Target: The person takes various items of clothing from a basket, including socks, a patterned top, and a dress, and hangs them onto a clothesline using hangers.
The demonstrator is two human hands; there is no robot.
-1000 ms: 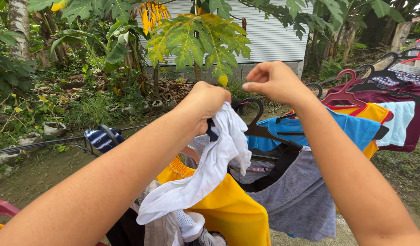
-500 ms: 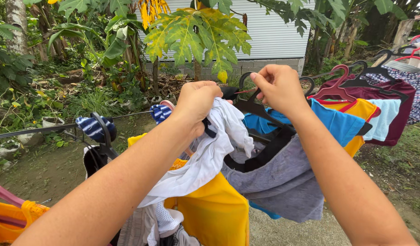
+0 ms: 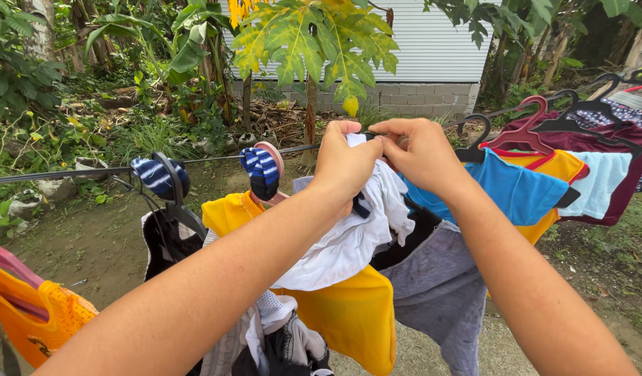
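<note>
Now both hands meet at the clothesline (image 3: 216,159), a little above the middle of the view, about 12 o'clock from the centre. The left hand (image 3: 345,163) is closed around the top edge of a white cloth (image 3: 349,240), with the fingers curled together and the thumb pressing the fabric against them. The right hand (image 3: 418,153) touches the left one; its fingers are bent and pinched together on the same upper edge of the cloth, just at the line. Whether a peg or a hanger hook is between the fingers, I cannot tell.

The white cloth hangs down from the hands toward 7 o'clock, over a yellow shirt (image 3: 349,313) that hangs below it. At 5 o'clock from the hands there is a grey garment (image 3: 439,278), partly behind the right forearm. At 3 o'clock a blue shirt (image 3: 516,191) hangs on a black hanger, and further to the right come a yellow and red shirt (image 3: 558,167), a light blue cloth (image 3: 603,181) and a dark red shirt (image 3: 578,143) under a red hanger (image 3: 526,129).

At 9 o'clock from the hands a blue striped sock (image 3: 260,170) hangs on the line, and another striped sock (image 3: 153,177) is further left, beside a black hanger (image 3: 176,202). At 8 o'clock, in the lower left corner, an orange mesh garment (image 3: 49,313) is seen. Behind the line stands a young tree with big yellow-green leaves (image 3: 307,42), and behind it a white wall (image 3: 432,49).
</note>
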